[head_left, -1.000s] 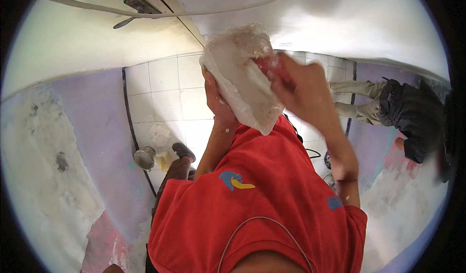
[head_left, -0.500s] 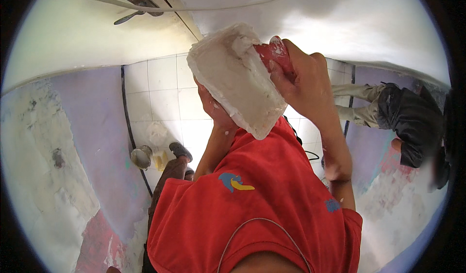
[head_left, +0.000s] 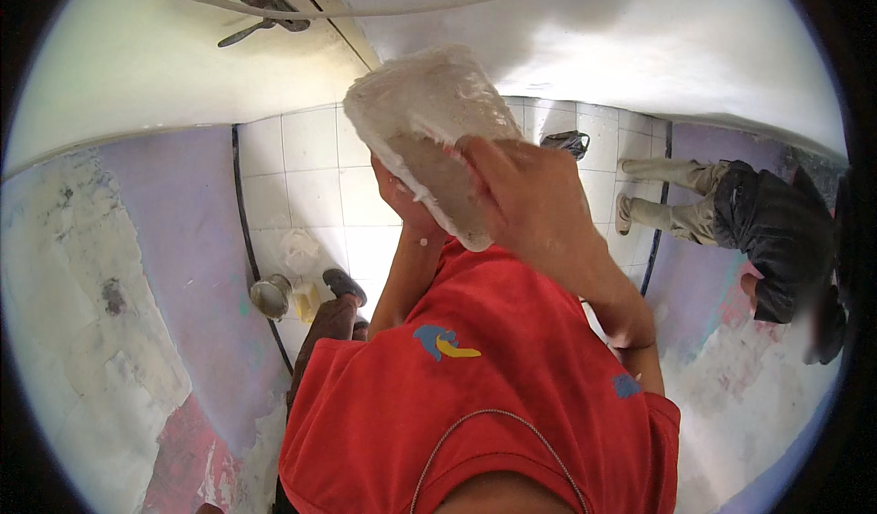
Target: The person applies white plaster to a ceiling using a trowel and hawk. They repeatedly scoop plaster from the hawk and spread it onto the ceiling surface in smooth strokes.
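My left hand (head_left: 399, 194) grips a rectangular plaster hawk (head_left: 388, 103) from beneath, its fingers partly hidden behind the board. White putty covers the board thickly toward its far end, while a greyish strip nearer me carries only a thin layer. Over the board's right side lies my right hand (head_left: 544, 203), closed and palm down. It is wrapped round a red-handled putty knife, seen in the earlier head view; now the hand covers almost all of it, and its blade cannot be made out.
A cable (head_left: 411, 11) droops across the top, below it a door handle (head_left: 265, 7). On the tiled floor stand a round metal pot (head_left: 271, 296) and a yellowish container (head_left: 307, 302), beside a person's shoe (head_left: 343, 285). Another person (head_left: 767, 222) bends at the right wall; a black bag (head_left: 566, 143) lies behind.
My right hand has moved leftward and toward me over the hawk, turning palm down and covering the red handle. The hawk has tilted, and its putty is now scraped thin nearer me.
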The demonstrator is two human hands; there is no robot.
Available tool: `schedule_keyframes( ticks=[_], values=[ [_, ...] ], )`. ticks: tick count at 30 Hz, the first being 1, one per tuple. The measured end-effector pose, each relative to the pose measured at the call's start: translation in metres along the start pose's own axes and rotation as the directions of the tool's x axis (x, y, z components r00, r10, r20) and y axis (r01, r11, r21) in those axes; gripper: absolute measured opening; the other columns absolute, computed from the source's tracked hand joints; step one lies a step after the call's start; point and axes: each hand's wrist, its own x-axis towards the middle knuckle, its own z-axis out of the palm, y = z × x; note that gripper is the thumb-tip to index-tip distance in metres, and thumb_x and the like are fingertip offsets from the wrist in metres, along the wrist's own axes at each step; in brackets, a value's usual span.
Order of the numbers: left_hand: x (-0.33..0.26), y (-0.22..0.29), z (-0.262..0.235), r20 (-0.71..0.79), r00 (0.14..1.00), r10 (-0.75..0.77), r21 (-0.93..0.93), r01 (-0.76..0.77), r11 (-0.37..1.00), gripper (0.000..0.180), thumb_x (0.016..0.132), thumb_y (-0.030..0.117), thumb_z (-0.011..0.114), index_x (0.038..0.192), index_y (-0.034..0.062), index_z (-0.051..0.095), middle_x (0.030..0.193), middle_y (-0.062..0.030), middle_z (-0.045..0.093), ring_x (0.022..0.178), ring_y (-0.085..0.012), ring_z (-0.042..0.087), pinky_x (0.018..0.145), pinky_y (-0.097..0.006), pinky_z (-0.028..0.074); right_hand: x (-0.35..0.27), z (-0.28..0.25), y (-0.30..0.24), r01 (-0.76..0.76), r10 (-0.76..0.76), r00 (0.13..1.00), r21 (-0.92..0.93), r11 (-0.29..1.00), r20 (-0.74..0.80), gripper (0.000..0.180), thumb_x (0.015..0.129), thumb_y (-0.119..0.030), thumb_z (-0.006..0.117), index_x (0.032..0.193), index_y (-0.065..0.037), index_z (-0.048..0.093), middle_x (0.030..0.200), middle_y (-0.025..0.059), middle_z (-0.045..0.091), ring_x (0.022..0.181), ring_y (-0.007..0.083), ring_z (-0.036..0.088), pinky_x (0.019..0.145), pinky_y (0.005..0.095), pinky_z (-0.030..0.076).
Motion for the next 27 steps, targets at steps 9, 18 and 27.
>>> schedule_keyframes(
  ticks=[9, 18, 27],
  values=[
    [0.009, -0.013, -0.035, 0.025, 0.967, 0.255, 0.35, -0.247, 0.903, 0.053, 0.097, 0.043, 0.033, 0.135, 0.0068, 0.033, 0.128, -0.0131, 0.046, 0.112, -0.0259, 0.053, 0.088, -0.039, 0.052, 0.021, -0.013, 0.001, -0.039, 0.036, 0.999, 0.097, 0.995, 0.025, 0.026, 0.076, -0.004, 0.06, 0.101, -0.001, 0.056, 0.068, 0.0144, 0.062, 0.057, 0.033, 0.061, 0.05, 0.0379, 0.047],
    [0.038, 0.0, 0.015, -0.068, 0.994, 0.088, 0.063, -0.084, 0.994, 0.054, 0.097, 0.045, 0.027, 0.136, 0.0086, 0.033, 0.13, -0.0121, 0.045, 0.114, -0.0263, 0.051, 0.092, -0.039, 0.048, 0.047, 0.005, 0.013, -0.048, 0.041, 0.997, -0.105, 0.993, -0.07, 0.022, 0.078, -0.009, 0.055, 0.1, -0.004, 0.052, 0.067, 0.0175, 0.062, 0.062, 0.0353, 0.063, 0.055, 0.0439, 0.05],
    [0.058, 0.0, 0.019, -0.007, 0.995, 0.1, 0.189, -0.097, 0.977, 0.054, 0.097, 0.045, 0.024, 0.137, 0.0095, 0.033, 0.129, -0.0117, 0.047, 0.114, -0.0264, 0.051, 0.093, -0.04, 0.047, 0.071, 0.002, 0.025, -0.125, 0.123, 0.991, -0.036, 0.992, -0.06, 0.024, 0.079, -0.012, 0.055, 0.102, -0.005, 0.052, 0.063, 0.0202, 0.06, 0.058, 0.0384, 0.061, 0.054, 0.0469, 0.049]
  ],
)
